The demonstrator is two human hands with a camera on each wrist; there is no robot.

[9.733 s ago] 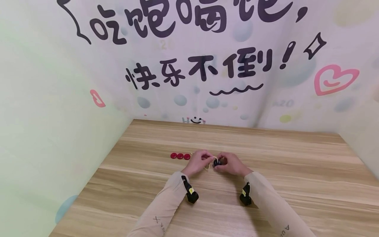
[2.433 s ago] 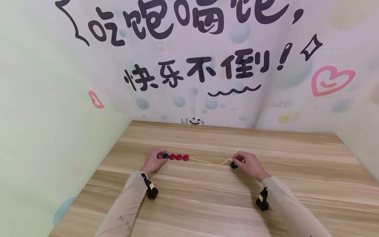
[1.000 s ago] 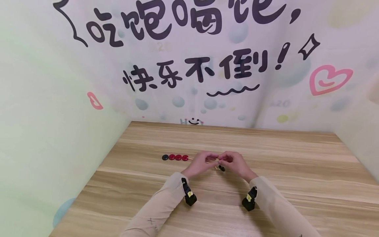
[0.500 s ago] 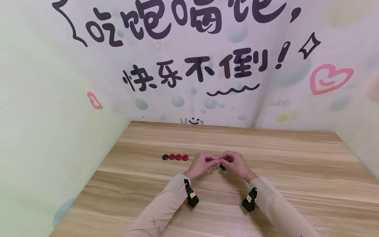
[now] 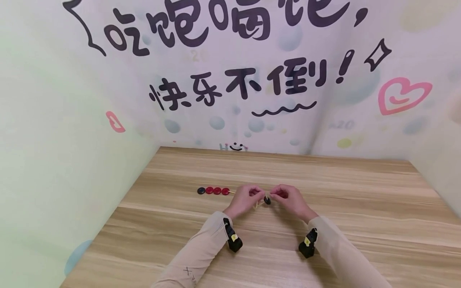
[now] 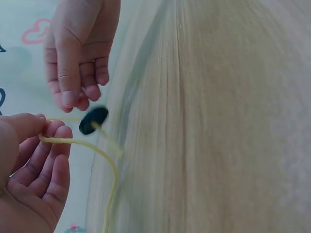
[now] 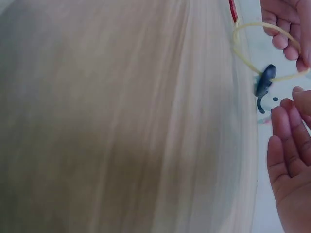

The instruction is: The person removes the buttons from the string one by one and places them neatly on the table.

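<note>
My left hand (image 5: 245,200) pinches a yellow cord (image 6: 109,165) between thumb and index finger. On that cord hangs a dark round button (image 6: 95,120), tilted and blurred, with a short cord end poking out of it. Just right of the button, my right hand (image 5: 291,200) has thumb and index fingertips close together; in the left wrist view its fingers sit above the button, holding nothing. The cord loops below the left hand and runs left to the nearest of three red buttons (image 5: 217,191), which lie in a row with another dark button (image 5: 201,191) at the far left.
The row lies on a wood-grain table (image 5: 324,248). A printed white cloth (image 5: 201,132) with black lettering stands behind the back edge, and pale walls close off both sides. Each wrist wears a small black camera (image 5: 234,242).
The dark button joined the row's left end between the first two frames. Since half a second ago, my right hand has drawn slightly right from my left, leaving the other dark button between them.
</note>
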